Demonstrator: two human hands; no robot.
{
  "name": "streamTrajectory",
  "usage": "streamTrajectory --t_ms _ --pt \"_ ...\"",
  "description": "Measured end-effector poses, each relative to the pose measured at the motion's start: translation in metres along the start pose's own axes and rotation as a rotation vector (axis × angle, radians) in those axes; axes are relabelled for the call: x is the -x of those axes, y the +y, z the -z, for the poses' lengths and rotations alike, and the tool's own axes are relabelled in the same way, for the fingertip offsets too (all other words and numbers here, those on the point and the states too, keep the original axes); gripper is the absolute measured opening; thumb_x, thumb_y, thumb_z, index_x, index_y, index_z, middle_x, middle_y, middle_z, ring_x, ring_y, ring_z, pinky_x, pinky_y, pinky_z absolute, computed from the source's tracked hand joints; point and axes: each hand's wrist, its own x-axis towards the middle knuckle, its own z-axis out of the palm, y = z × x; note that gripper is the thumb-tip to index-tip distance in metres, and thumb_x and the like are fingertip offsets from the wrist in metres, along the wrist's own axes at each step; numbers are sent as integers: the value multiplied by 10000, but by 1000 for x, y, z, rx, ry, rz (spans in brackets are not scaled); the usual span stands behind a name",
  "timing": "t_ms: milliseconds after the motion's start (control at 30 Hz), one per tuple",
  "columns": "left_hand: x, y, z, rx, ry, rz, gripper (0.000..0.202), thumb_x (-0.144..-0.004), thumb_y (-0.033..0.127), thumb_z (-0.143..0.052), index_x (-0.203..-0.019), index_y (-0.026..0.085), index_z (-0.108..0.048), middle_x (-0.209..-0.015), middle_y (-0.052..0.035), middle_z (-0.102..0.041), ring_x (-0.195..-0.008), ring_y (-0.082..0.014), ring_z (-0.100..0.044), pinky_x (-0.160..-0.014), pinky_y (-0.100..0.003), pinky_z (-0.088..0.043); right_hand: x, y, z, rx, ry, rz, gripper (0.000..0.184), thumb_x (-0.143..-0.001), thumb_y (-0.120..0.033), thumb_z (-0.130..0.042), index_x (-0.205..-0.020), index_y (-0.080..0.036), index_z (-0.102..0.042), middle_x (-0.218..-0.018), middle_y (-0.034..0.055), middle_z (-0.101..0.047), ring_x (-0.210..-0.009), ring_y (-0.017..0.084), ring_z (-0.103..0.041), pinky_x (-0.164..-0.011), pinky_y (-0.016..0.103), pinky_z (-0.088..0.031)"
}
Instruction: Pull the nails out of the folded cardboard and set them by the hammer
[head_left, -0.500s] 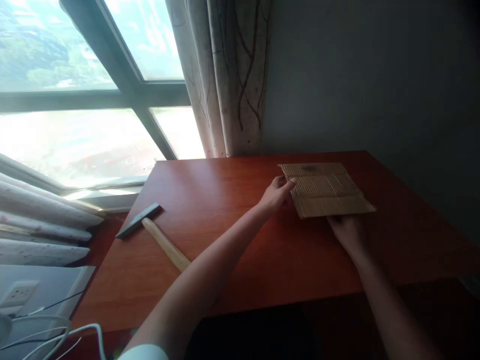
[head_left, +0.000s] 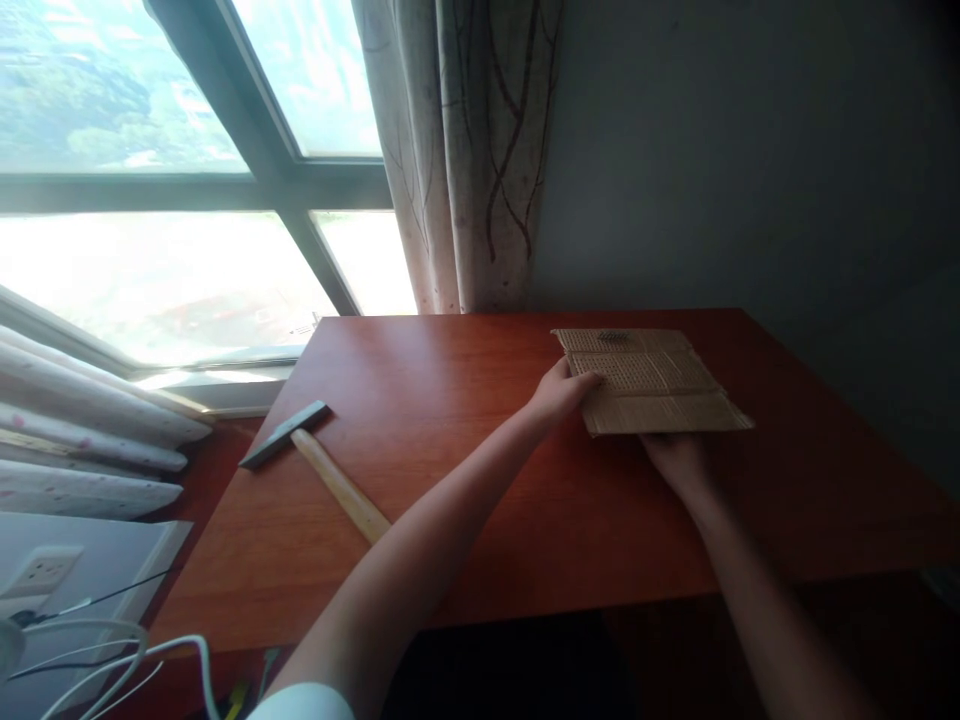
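A flat piece of corrugated cardboard (head_left: 649, 375), with rows of small dents and crease lines across it, is held over the right part of the table. My left hand (head_left: 562, 390) is closed on its left edge, thumb on top and the other fingers mostly hidden underneath. My right hand (head_left: 679, 462) reaches under the front edge; its fingers are out of sight beneath the sheet. Near the far edge of the cardboard lies a small dark ridged thing (head_left: 613, 336), too small to name.
A hammer (head_left: 341, 485) with a wooden handle lies on the reddish wooden table (head_left: 450, 370), left of my left forearm, which covers the handle's end. A window (head_left: 195, 280) and curtain (head_left: 465, 160) stand behind. White cables (head_left: 172, 645) hang at the lower left by a wall socket (head_left: 49, 572).
My left thumb now lies further over the cardboard's top. Beneath the sheet, my right hand has shifted a little left. The view has turned slightly.
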Motion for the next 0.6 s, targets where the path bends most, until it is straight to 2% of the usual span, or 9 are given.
streamTrajectory --t_ms 100,233,400,467,500,600 --pt "10 8 18 12 44 -61 328 -792 246 -643 -1103 142 -626 -1203 -130 -694 -1113 -262 -640 -989 -388 -498 -1 -19 -9 -33 -5 -6 508 -837 -486 -574 -1217 -151 -618 -1268 222 -656 -1354 372 -502 -1150 610 -332" --pt "33 23 57 1 133 -116 313 -781 265 -633 -1070 143 -633 -1144 -110 -717 -1083 -258 -651 -971 -379 -503 -8 -54 -35 -100 -72 51 433 -835 -408 -602 -1187 -160 -649 -1244 202 -676 -1329 347 -535 -1132 566 -381" --pt "71 39 123 -4 294 -142 391 -734 305 -671 -1091 146 -647 -1035 -87 -737 -993 -258 -680 -928 -388 -535 -25 -123 -79 -259 -215 154 462 -847 -313 -618 -1284 -164 -616 -1368 168 -627 -1409 298 -461 -1171 511 -356" --pt "87 44 149 25 357 -125 413 -718 315 -695 -1091 143 -648 -998 -85 -739 -938 -260 -692 -879 -387 -560 -32 -154 -96 -298 -312 155 492 -848 -289 -625 -1312 -127 -602 -1412 188 -590 -1432 304 -429 -1180 503 -344" --pt "94 47 161 43 385 -115 424 -710 310 -707 -1093 141 -647 -986 -84 -740 -920 -262 -696 -853 -384 -571 -36 -169 -104 -301 -381 156 476 -859 -275 -612 -1308 -117 -607 -1420 196 -581 -1434 305 -426 -1175 498 -352" --pt "111 52 191 76 470 -100 477 -667 281 -741 -1111 134 -645 -957 -79 -745 -885 -267 -705 -796 -375 -595 -43 -208 -125 -319 -456 192 442 -876 -254 -598 -1308 -163 -620 -1420 147 -595 -1411 277 -461 -1151 451 -395"
